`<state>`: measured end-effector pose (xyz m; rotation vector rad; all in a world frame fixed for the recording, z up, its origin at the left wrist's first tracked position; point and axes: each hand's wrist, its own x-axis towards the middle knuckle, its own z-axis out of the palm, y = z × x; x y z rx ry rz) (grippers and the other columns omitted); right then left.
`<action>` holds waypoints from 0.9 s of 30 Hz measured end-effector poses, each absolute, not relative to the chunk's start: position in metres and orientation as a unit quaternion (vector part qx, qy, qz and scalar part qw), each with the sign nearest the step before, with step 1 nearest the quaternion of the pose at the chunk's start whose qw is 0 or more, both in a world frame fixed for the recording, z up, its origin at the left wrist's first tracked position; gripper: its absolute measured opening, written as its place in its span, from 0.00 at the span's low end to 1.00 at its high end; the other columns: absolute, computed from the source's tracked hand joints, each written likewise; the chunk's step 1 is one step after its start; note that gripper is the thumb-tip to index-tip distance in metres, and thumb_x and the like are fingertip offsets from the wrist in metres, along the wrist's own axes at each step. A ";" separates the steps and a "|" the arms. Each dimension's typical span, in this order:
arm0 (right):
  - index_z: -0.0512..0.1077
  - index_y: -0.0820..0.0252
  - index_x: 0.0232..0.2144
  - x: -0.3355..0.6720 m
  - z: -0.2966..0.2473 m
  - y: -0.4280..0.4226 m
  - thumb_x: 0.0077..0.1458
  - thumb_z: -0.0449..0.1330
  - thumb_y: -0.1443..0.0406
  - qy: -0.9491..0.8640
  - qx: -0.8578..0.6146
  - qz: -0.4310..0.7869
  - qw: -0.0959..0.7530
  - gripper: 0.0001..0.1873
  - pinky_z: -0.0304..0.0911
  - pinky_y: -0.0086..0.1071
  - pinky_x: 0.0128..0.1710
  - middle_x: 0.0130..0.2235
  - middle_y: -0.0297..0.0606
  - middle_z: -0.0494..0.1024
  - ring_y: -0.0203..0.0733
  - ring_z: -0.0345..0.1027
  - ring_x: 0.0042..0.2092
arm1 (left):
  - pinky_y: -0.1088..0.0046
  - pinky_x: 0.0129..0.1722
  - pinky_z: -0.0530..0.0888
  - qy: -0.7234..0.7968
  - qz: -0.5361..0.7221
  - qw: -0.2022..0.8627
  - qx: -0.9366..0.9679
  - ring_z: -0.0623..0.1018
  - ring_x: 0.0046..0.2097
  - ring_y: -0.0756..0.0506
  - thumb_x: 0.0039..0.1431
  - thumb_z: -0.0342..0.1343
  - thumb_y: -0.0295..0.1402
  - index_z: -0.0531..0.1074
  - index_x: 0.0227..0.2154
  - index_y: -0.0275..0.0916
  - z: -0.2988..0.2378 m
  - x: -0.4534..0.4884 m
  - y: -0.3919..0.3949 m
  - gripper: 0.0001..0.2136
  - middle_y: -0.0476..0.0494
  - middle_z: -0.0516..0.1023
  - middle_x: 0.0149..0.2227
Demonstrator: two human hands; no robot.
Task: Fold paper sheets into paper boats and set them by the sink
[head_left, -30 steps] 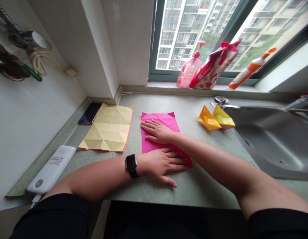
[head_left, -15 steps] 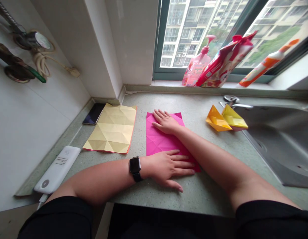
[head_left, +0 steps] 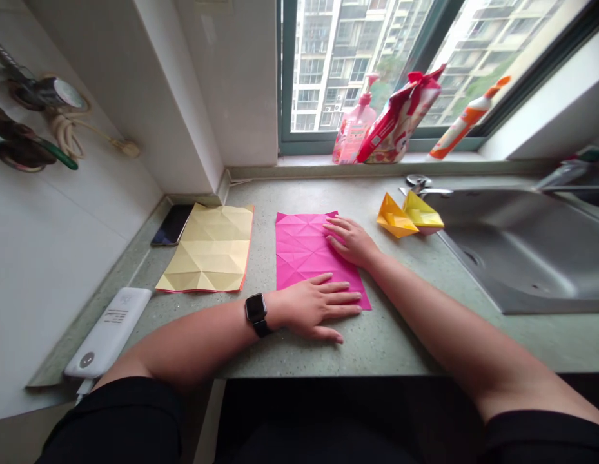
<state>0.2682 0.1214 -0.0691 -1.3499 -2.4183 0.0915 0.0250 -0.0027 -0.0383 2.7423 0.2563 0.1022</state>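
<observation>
A creased pink paper sheet [head_left: 302, 248] lies flat on the green speckled counter [head_left: 386, 335]. My left hand [head_left: 316, 306], with a black watch on its wrist, rests open and flat on the sheet's near edge. My right hand [head_left: 352, 241] lies open with fingers stretched out on the sheet's right side. A creased yellow sheet [head_left: 209, 258] lies to the left of the pink one. Two folded paper boats, one orange [head_left: 393, 219] and one yellow [head_left: 422, 212], sit to the right near the sink.
A steel sink [head_left: 521, 251] takes up the right side. A dark phone [head_left: 171, 225] and a white power bank [head_left: 108, 332] lie along the left wall. A pink pump bottle [head_left: 352, 132], a red pouch [head_left: 398, 119] and an orange-capped bottle [head_left: 466, 122] stand on the windowsill.
My right hand has slid from the middle of the pink sheet to its far edge and then to its right side. The left hand has stayed pressed on the near edge.
</observation>
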 end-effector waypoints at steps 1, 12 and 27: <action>0.75 0.56 0.67 0.272 -0.070 0.115 0.74 0.51 0.56 -0.856 -0.486 0.039 0.171 0.28 0.55 0.56 0.76 0.71 0.46 0.73 0.57 0.62 0.74 | 0.43 0.80 0.44 0.094 0.039 0.206 0.973 0.52 0.81 0.33 0.75 0.55 0.50 0.60 0.77 0.40 -0.037 0.025 -0.003 0.34 0.37 0.57 0.79; 0.76 0.59 0.67 0.270 -0.067 0.110 0.74 0.52 0.59 -0.851 -0.505 0.036 0.143 0.26 0.57 0.52 0.75 0.71 0.47 0.73 0.55 0.65 0.72 | 0.53 0.75 0.64 0.336 0.213 0.252 0.882 0.69 0.74 0.38 0.79 0.49 0.38 0.69 0.70 0.37 -0.023 0.014 0.057 0.23 0.33 0.70 0.72; 0.72 0.54 0.71 0.271 -0.072 0.112 0.74 0.51 0.56 -0.848 -0.514 0.038 0.121 0.28 0.55 0.56 0.76 0.74 0.45 0.68 0.59 0.60 0.75 | 0.43 0.80 0.44 0.173 0.015 0.227 0.958 0.50 0.81 0.34 0.76 0.54 0.47 0.56 0.78 0.46 -0.030 0.006 -0.019 0.33 0.39 0.55 0.80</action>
